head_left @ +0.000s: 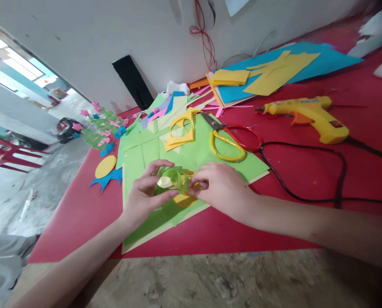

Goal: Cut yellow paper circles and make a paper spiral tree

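Observation:
Between my hands is a coiled green paper strip with a small pale yellow paper piece at its left side. My left hand curls around the coil from the left, thumb below and fingers above. From the right, my right hand pinches at the coil's edge, fingertips bent together. Just under the coil, a yellow paper piece lies on the green paper sheets. Beyond my hands rests a yellow paper square with a round hole. Scissors with red and yellow handles lie near my right hand.
A yellow glue gun with a black cord lies on the red table. Blue sheets are at the back. Paper flower stems, a yellow disc and a blue cutout sit left. A phone leans on the wall.

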